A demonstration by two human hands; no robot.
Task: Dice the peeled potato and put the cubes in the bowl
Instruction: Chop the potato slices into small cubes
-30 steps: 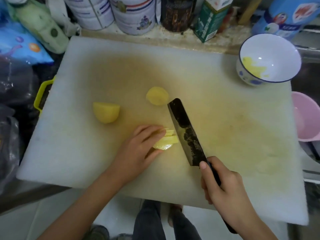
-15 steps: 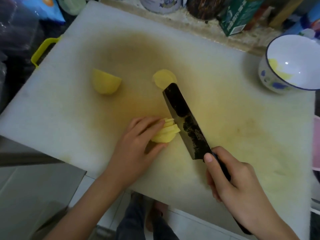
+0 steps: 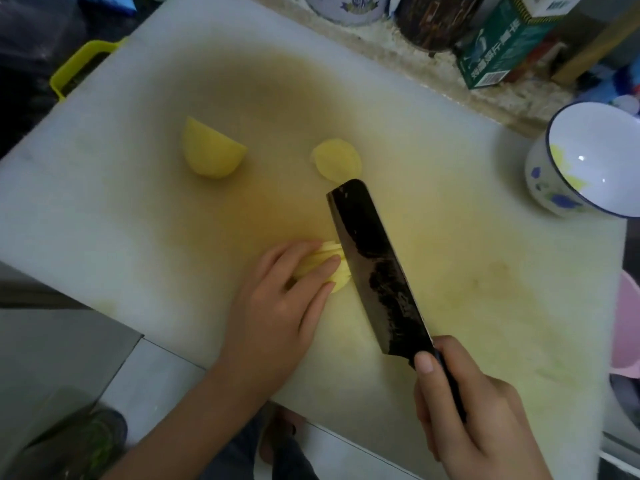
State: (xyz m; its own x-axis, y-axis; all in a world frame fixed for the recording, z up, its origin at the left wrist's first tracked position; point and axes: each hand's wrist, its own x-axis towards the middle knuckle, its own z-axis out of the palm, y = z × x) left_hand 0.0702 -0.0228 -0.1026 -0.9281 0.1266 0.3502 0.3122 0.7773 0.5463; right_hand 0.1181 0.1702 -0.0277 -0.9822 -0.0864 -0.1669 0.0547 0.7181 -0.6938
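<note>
Bare left hand (image 3: 273, 306), bare right hand (image 3: 467, 407), uncovered forearms, short plain fingernails, dark grey trousers (image 3: 294, 460)

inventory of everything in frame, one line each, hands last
cutting board: 1, white with a yellow stain, fills the middle
potato half: 1, yellow, far left on board
potato slice: 1, pale yellow, just beyond the knife tip
sliced potato stack: 1, yellow, against the blade
knife: 1, dark, diagonal on board
bowl: 1, white with blue rim, board's far right corner
green carton: 1, behind board
dark tin: 1, behind board
white tin: 1, behind board
yellow handle: 1, left of board
pink basin: 1, right edge
left hand: presses on the stack
right hand: grips the knife handle
</note>
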